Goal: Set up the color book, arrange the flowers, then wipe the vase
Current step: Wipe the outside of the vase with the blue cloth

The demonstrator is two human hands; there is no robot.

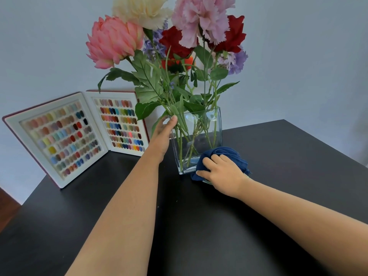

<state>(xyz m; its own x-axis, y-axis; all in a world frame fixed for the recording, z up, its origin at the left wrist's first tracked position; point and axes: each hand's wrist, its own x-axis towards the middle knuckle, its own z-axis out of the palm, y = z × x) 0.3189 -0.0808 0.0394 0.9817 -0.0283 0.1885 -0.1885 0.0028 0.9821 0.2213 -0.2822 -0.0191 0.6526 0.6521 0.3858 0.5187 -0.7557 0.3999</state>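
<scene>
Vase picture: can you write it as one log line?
step: wiping vase | left hand: steadies vase | right hand: presses blue cloth low on glass | color book: open, upright

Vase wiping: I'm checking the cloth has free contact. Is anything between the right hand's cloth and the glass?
Nothing visible. The right hand presses the dark blue cloth straight against the glass vase at its lower right corner. The left hand holds the vase's upper left edge.

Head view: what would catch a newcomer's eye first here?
The big bouquet fills the top centre, its stems standing in a clear glass vase on the black table. The right hand presses a blue cloth against the vase's lower front while the left hand steadies its left rim. Behind left, an open color book stands upright.
</scene>
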